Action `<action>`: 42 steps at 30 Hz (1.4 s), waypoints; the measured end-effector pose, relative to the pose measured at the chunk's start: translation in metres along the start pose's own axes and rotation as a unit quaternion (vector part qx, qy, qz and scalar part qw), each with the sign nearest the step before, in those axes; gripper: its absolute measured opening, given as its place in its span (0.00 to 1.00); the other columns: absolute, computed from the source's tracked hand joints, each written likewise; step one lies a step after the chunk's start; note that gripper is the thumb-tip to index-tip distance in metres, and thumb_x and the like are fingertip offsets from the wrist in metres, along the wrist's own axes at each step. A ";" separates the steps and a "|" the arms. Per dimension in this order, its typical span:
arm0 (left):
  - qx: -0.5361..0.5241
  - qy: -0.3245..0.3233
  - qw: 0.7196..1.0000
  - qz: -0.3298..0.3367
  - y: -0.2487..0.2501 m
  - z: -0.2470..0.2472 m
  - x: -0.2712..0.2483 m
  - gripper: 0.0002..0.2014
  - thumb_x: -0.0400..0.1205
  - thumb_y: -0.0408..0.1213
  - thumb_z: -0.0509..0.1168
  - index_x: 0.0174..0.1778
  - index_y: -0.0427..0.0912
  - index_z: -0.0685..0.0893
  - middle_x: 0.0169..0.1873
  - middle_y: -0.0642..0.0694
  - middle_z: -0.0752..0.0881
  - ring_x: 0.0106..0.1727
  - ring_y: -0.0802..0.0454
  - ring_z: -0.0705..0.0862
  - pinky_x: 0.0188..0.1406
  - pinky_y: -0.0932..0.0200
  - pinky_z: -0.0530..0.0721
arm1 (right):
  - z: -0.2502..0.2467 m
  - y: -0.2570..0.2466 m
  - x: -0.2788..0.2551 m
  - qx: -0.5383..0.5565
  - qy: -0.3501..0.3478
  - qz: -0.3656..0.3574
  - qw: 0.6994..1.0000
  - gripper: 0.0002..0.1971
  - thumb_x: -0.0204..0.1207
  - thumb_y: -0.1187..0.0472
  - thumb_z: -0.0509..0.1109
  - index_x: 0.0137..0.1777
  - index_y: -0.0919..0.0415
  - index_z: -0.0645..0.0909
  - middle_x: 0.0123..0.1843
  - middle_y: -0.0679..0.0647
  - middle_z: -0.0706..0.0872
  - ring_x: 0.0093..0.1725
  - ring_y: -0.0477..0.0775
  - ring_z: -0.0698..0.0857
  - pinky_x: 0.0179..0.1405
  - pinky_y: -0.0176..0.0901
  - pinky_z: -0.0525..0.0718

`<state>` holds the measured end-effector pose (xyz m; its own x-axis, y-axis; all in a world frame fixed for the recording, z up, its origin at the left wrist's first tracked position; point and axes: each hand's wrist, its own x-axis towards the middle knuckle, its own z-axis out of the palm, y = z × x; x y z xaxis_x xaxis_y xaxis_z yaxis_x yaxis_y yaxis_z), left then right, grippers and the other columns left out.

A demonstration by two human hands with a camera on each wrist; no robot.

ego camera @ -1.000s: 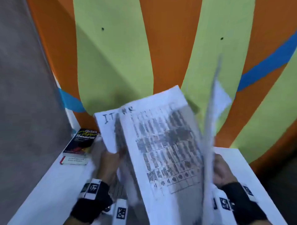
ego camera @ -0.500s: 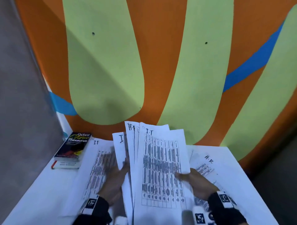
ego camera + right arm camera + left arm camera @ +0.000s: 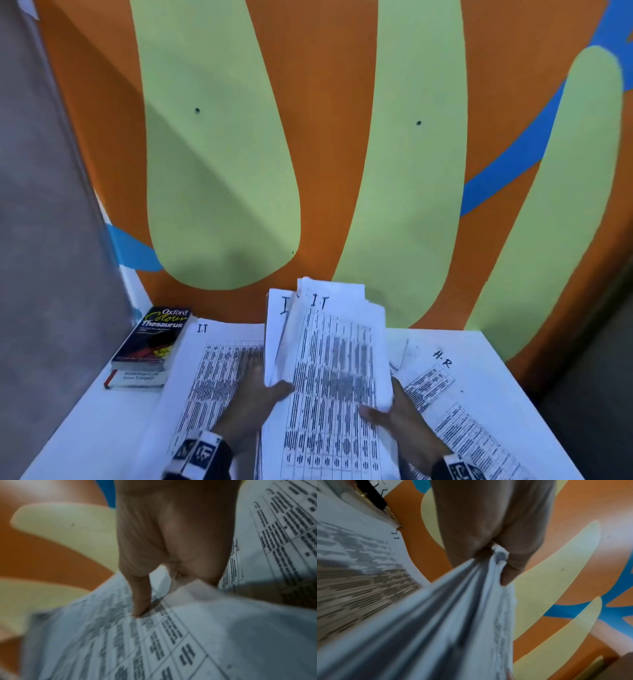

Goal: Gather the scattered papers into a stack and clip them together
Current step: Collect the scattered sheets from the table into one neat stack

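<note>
I hold a loose bundle of printed sheets (image 3: 329,370) marked "I.T" above the white table (image 3: 85,431). My left hand (image 3: 260,401) grips its left edge, thumb on top; the left wrist view shows the sheets (image 3: 453,615) fanned out from that grip. My right hand (image 3: 394,416) pinches the right edge, and its thumb (image 3: 140,599) presses on the top page (image 3: 154,642). One "I.T" sheet (image 3: 212,370) lies flat on the table to the left. To the right lie sheets marked "H-R" (image 3: 442,380). No clip shows in any view.
A dark thesaurus (image 3: 154,337) sits on another book at the table's back left corner. An orange, green and blue painted wall (image 3: 325,137) rises right behind the table. A grey surface (image 3: 44,240) borders the left side.
The bundle, raised and swinging a second ago, has come down and closed up between both hands. The sheets are more squared than half a second ago.
</note>
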<state>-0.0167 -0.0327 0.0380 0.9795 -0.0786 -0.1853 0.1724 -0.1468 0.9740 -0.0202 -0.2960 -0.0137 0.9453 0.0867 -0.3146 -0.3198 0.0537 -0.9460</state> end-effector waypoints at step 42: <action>0.003 0.170 0.960 0.224 0.040 0.020 0.010 0.12 0.83 0.38 0.63 0.60 0.58 0.74 0.54 0.59 0.83 0.54 0.68 0.83 0.47 0.72 0.78 | 0.018 -0.110 -0.015 -0.087 0.127 -0.331 0.931 0.31 0.76 0.71 0.70 0.73 0.48 0.64 0.63 0.53 0.83 0.60 0.48 0.85 0.60 0.47 0.84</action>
<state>-0.0022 -0.0593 0.0720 0.9331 0.1902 0.3053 -0.2726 -0.1798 0.9452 0.0001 -0.2851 0.0966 0.9237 -0.1467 0.3538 0.3325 -0.1515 -0.9309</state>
